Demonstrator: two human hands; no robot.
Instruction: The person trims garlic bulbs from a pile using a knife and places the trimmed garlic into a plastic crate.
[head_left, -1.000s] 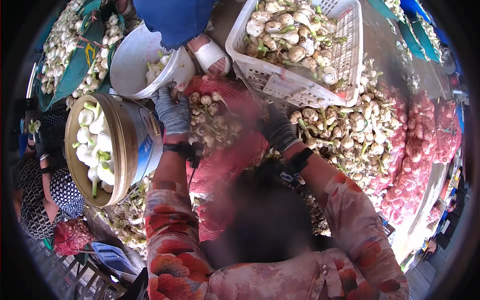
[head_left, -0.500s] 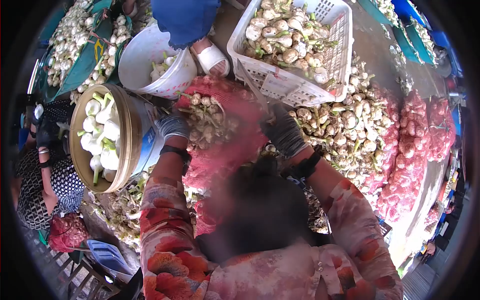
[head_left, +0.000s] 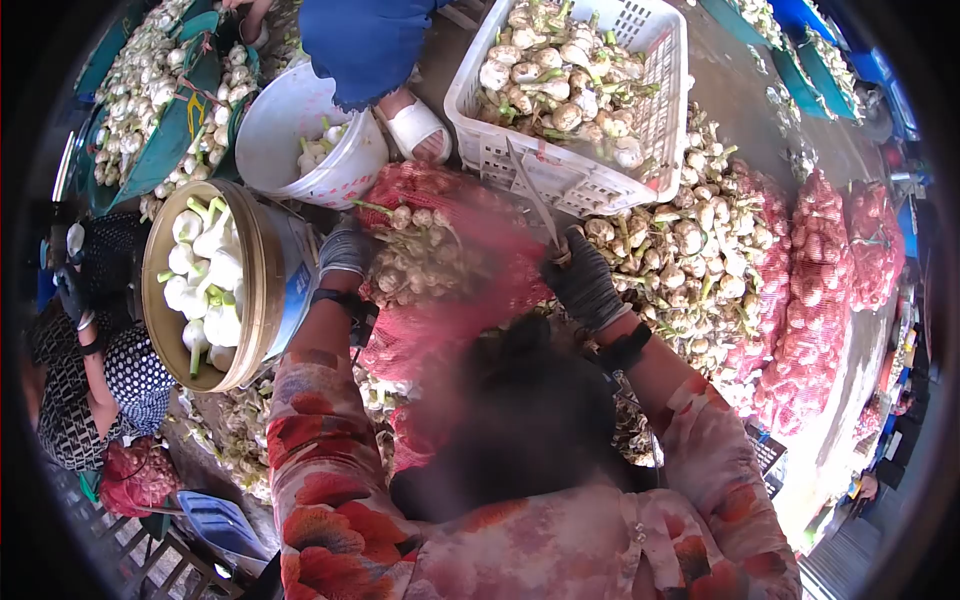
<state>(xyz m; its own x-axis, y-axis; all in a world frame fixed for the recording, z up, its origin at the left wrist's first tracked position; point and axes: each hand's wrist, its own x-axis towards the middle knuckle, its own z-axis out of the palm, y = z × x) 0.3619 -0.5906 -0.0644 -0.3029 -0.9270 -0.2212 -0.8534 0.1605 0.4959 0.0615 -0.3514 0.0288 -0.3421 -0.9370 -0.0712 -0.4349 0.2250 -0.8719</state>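
Observation:
My gloved left hand [head_left: 346,248] is closed at the left edge of an open red mesh bag [head_left: 400,340], by a garlic bulb with a green stem; what its fingers grip is hidden. Garlic bulbs [head_left: 425,258] fill the bag's mouth. On the right, my gloved right hand [head_left: 578,275] is wrapped round the handle of a long-bladed knife [head_left: 532,190], its blade pointing up and left, in front of the white crate [head_left: 560,170]. Left of my left hand stands a tilted bucket [head_left: 262,290] of trimmed white garlic.
A white bucket [head_left: 262,130] holds a few bulbs, beside a person's sandalled foot [head_left: 415,128]. Loose garlic [head_left: 690,260] and full red mesh bags [head_left: 812,290] lie on the right. At the left sits another person in patterned clothes [head_left: 130,375].
My left hand has moved down from the white bucket's rim to the mesh bag. The knife in my right hand now shows clearly, pointing up-left. My right hand has shifted slightly right and down.

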